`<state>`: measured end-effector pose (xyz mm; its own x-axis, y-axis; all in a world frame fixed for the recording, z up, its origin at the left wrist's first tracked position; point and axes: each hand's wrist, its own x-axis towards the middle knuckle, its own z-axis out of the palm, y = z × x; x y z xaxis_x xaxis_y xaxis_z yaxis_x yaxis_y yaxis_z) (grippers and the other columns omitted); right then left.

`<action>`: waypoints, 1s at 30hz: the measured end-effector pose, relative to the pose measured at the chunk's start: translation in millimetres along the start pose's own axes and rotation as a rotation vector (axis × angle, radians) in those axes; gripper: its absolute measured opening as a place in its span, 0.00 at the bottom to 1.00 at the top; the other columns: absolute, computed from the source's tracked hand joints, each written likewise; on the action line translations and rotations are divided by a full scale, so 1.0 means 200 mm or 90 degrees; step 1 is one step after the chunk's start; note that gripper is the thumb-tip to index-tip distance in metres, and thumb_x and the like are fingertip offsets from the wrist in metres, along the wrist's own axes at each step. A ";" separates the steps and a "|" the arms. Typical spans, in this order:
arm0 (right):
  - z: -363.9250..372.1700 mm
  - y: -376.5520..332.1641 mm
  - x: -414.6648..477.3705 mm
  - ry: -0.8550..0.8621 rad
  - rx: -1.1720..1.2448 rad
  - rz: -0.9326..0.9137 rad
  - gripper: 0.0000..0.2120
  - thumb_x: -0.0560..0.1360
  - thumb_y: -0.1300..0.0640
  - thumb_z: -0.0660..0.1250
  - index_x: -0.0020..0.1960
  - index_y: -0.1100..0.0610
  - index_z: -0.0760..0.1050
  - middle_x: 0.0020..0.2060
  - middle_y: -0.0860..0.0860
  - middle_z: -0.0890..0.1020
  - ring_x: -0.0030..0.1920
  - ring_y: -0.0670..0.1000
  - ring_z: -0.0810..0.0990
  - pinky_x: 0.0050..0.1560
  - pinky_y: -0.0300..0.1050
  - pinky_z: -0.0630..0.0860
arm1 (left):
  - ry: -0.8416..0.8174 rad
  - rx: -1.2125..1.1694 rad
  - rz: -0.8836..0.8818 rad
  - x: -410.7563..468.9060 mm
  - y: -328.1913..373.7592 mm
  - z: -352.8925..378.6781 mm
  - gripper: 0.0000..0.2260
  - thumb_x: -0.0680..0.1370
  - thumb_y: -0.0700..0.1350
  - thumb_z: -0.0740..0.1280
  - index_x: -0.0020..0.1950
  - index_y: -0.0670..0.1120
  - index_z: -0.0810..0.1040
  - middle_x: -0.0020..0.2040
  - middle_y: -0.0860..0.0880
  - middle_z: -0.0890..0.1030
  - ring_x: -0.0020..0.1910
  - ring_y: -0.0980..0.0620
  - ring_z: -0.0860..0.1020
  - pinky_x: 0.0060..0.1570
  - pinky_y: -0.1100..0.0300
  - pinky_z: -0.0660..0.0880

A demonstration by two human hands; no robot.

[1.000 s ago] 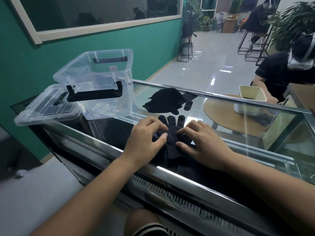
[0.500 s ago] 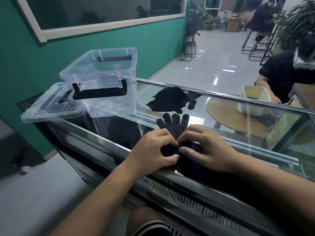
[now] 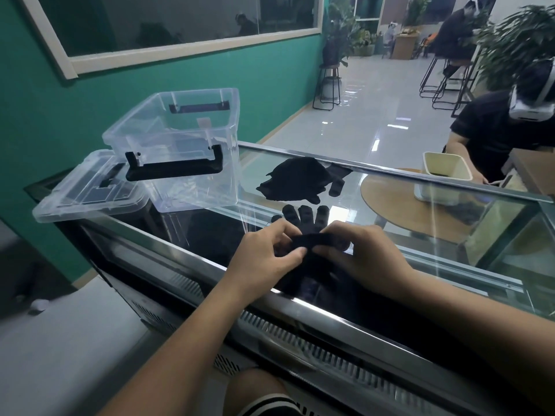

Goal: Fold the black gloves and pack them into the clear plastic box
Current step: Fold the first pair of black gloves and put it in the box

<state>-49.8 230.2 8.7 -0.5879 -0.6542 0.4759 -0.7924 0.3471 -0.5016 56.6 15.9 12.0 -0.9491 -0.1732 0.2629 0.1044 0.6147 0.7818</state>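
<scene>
Here, left hand (image 3: 264,256) and right hand (image 3: 371,259), fingers curled, both pinch 1 black glove (image 3: 304,217) by its cuff; clear plastic box (image 3: 195,187) at 10 o'clock.

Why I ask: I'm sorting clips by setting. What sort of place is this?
Probably a shared office or café-style lounge, not a home: the work surface is a glass display counter, tall bar stools stand on a glossy tiled floor, and another person in a headset sits beyond it.

Left hand (image 3: 264,259) and right hand (image 3: 371,256) meet, both pinching the glove (image 3: 318,238).
</scene>
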 end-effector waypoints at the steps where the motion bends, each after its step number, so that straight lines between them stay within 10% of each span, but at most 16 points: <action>1: 0.00 -0.01 0.01 0.012 0.020 0.021 0.08 0.77 0.48 0.77 0.54 0.48 0.83 0.37 0.37 0.82 0.39 0.40 0.81 0.42 0.40 0.77 | 0.002 -0.008 -0.015 0.01 0.00 0.00 0.05 0.80 0.47 0.77 0.53 0.54 0.83 0.41 0.54 0.87 0.37 0.60 0.83 0.42 0.67 0.78; 12: 0.06 0.01 0.05 0.047 -0.049 0.055 0.07 0.77 0.52 0.77 0.46 0.51 0.80 0.39 0.41 0.77 0.39 0.40 0.77 0.40 0.38 0.70 | 0.101 0.062 -0.025 0.04 -0.03 0.04 0.08 0.79 0.50 0.78 0.51 0.53 0.80 0.38 0.55 0.82 0.39 0.57 0.80 0.42 0.61 0.77; 24: 0.05 -0.01 0.03 -0.006 -0.117 -0.064 0.06 0.80 0.59 0.71 0.56 0.53 0.84 0.50 0.49 0.81 0.45 0.47 0.76 0.44 0.45 0.77 | 0.025 0.160 0.113 -0.01 -0.01 0.04 0.11 0.74 0.55 0.75 0.55 0.57 0.83 0.54 0.62 0.82 0.59 0.59 0.78 0.66 0.49 0.77; 30: 0.03 -0.05 0.03 -0.101 -0.127 -0.077 0.13 0.75 0.50 0.71 0.58 0.52 0.79 0.53 0.49 0.77 0.54 0.52 0.76 0.54 0.47 0.75 | 0.059 0.181 0.087 0.00 -0.02 0.05 0.07 0.76 0.51 0.73 0.53 0.56 0.81 0.49 0.59 0.81 0.52 0.58 0.78 0.58 0.52 0.78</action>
<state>-44.2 219.9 11.8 -0.4663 -0.7908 0.3964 -0.8811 0.3754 -0.2877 54.1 20.9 3.7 -0.9000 -0.1357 0.4143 0.1292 0.8247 0.5506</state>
